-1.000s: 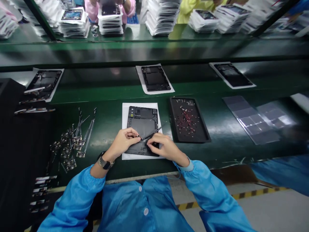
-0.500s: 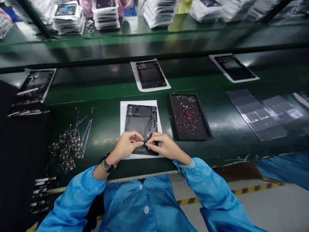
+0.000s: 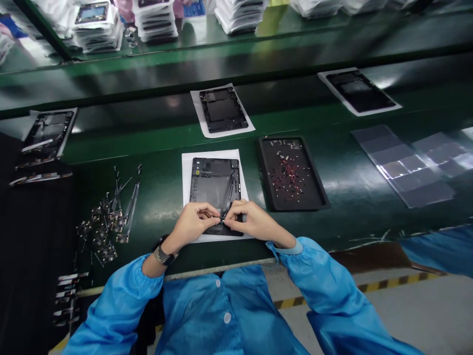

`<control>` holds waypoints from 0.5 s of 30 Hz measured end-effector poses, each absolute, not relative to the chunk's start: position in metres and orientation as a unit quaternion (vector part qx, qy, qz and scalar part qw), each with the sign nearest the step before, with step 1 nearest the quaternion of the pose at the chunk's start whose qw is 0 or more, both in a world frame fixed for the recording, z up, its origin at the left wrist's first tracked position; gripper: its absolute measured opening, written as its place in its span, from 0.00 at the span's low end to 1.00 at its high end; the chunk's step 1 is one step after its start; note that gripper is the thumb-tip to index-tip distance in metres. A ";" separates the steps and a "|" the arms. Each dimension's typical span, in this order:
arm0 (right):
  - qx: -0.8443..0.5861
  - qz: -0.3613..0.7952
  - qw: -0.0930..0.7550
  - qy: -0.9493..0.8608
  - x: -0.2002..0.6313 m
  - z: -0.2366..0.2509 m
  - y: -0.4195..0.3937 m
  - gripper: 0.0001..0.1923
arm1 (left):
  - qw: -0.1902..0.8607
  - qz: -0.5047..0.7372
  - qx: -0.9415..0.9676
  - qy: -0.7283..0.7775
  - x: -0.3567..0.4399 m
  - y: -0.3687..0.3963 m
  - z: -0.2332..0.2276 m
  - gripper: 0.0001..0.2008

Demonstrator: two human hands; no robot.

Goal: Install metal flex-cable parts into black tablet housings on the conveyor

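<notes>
A black tablet back housing [image 3: 214, 190] lies on a white sheet [image 3: 187, 170] at the table's front edge. Over its lower end both my hands meet at the fingertips. Between thumb and fingers, my left hand [image 3: 195, 222] pinches a small dark electronic part [image 3: 222, 220]. From the other side my right hand [image 3: 248, 219] grips the same part, thumb and fingers pressed together. Most of this part is hidden by fingers, and I cannot tell whether it touches the housing. A narrow dark ribbon cable [image 3: 232, 185] lies inside the housing, at its right side.
Right of the housing, a black tray [image 3: 263, 172] holds small parts with red wires. Small circuit boards with ribbon cables [image 3: 103, 222] are heaped at left. Farther back lie other tablet housings [image 3: 223, 111] on sheets. Clear plastic sheets [image 3: 402, 167] lie at right; wrapped stacks [image 3: 240, 15] stand behind.
The view has shifted slightly. Both hands stay over the housing's lower end, still pinching the small electronic part, with only slight finger movement.
</notes>
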State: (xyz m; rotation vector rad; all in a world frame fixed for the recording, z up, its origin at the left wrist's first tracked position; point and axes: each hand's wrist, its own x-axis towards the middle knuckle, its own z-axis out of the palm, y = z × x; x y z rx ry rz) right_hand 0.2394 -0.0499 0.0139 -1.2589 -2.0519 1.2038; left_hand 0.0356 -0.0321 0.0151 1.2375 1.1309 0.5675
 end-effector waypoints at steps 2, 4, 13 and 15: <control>-0.459 0.435 0.222 -0.742 0.239 0.015 -0.050 0.06 | 0.633 0.245 0.537 0.501 0.036 -0.032 0.015 0.03; -0.462 0.433 0.221 -0.742 0.239 0.015 -0.051 0.06 | 0.635 0.242 0.528 0.509 0.037 -0.033 0.014 0.03; -0.458 0.442 0.222 -0.739 0.241 0.010 -0.050 0.05 | 0.682 0.231 0.472 0.509 0.036 -0.029 0.015 0.06; -0.454 0.444 0.220 -0.741 0.241 0.010 -0.050 0.06 | 0.679 0.231 0.474 0.511 0.036 -0.029 0.014 0.05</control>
